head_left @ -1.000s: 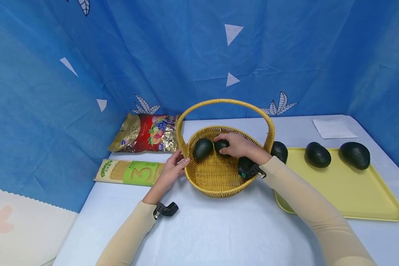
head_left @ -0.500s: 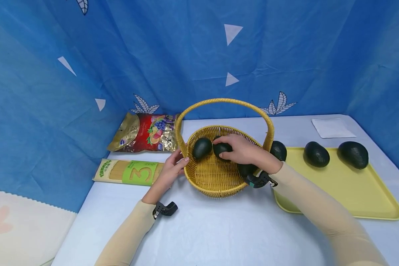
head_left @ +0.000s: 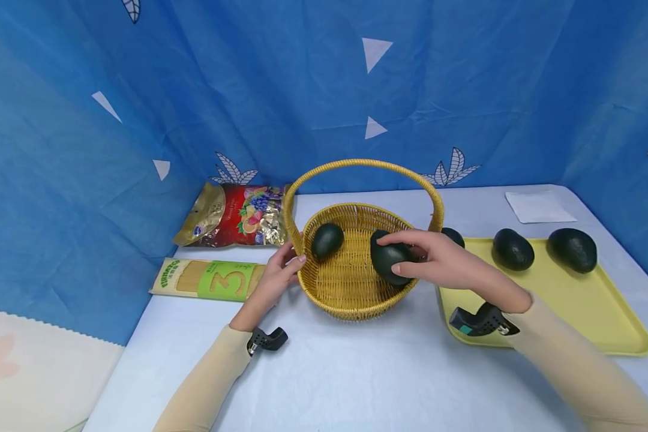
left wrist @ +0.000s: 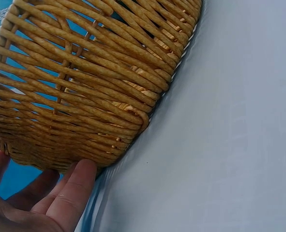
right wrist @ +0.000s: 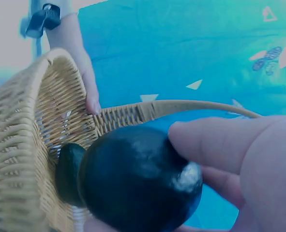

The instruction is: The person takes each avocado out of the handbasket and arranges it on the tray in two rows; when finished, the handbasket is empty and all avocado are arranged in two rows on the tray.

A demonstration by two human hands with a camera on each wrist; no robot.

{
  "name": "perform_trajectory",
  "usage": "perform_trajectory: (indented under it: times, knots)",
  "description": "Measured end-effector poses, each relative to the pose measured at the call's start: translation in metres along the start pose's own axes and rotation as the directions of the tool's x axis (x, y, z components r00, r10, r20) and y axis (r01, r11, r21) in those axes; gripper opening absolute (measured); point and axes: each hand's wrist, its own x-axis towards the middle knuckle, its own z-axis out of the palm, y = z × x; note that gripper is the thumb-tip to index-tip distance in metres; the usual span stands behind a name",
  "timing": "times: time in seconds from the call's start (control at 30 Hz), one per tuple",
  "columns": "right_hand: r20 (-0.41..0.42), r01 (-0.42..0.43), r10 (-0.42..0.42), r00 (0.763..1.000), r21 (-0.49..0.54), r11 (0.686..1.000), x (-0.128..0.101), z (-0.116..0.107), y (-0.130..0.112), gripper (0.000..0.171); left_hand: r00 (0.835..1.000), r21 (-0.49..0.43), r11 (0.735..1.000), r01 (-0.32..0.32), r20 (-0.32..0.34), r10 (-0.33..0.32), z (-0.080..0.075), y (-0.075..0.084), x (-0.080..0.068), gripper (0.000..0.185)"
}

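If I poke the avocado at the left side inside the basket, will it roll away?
It would probably roll or wobble, since that avocado is rounded like an egg. It likely wouldn't get far, because the basket has a raised woven wall. It might feel slippery: the held avocado, in the right hand, looks smooth and shiny.

Basket (head_left: 351,303): yellow-brown wicker, oval, upright on the table, tall arched handle standing up, left hand (head_left: 281,273) gripping its left rim by the handle's foot, thumb on the inner side. Held avocado (head_left: 389,261): dark green, near black, smooth and glossy, egg-shaped, pinched between thumb and fingers of right hand (head_left: 440,258) at the basket's right side, long axis aslant. Second avocado (head_left: 327,240): also dark, whole, lying in the basket at the left against the wall, well apart from the held one.
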Motion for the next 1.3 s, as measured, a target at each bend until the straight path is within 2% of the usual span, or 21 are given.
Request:
perform_trajectory:
  times: [0.1, 0.27, 0.53, 0.7, 0.9, 1.0, 1.3]
  knots:
    - [-0.006, 0.048, -0.048, 0.999, 0.058, 0.997, -0.019, -0.004, 0.002, 0.045, 1.000, 0.004, 1.000, 0.008, -0.002, -0.008, 0.000, 0.000, 0.000, 0.063]
    - [-0.026, 0.069, -0.067, 0.997, 0.100, 0.993, -0.045, -0.010, 0.008, 0.046, 1.000, 0.011, 1.000, 0.015, -0.020, -0.015, 0.000, -0.001, 0.001, 0.062]
    - [-0.119, 0.066, -0.061, 0.991, 0.044, 0.997, -0.080, -0.019, 0.040, 0.048, 1.000, 0.006, 1.000, 0.020, -0.021, -0.020, 0.001, -0.003, 0.001, 0.062]
    - [-0.172, 0.009, -0.007, 0.985, 0.013, 1.000, -0.099, -0.021, 0.064, 0.049, 1.000, 0.008, 1.000, 0.019, -0.023, -0.019, 0.002, -0.002, 0.001, 0.062]
    - [-0.182, -0.155, 0.150, 0.972, -0.011, 0.988, -0.107, -0.021, 0.075, 0.047, 1.000, 0.011, 1.000, 0.016, -0.017, -0.016, 0.000, 0.000, 0.002, 0.062]
    - [-0.179, -0.209, 0.203, 0.963, -0.016, 0.978, -0.109, -0.021, 0.079, 0.048, 1.000, 0.009, 1.000, 0.015, -0.019, -0.015, 0.000, 0.000, 0.002, 0.063]
    - [-0.174, -0.207, 0.200, 0.964, -0.023, 0.978, -0.112, -0.014, 0.093, 0.047, 1.000, 0.001, 1.000, 0.008, -0.018, -0.008, 0.000, -0.002, 0.001, 0.063]
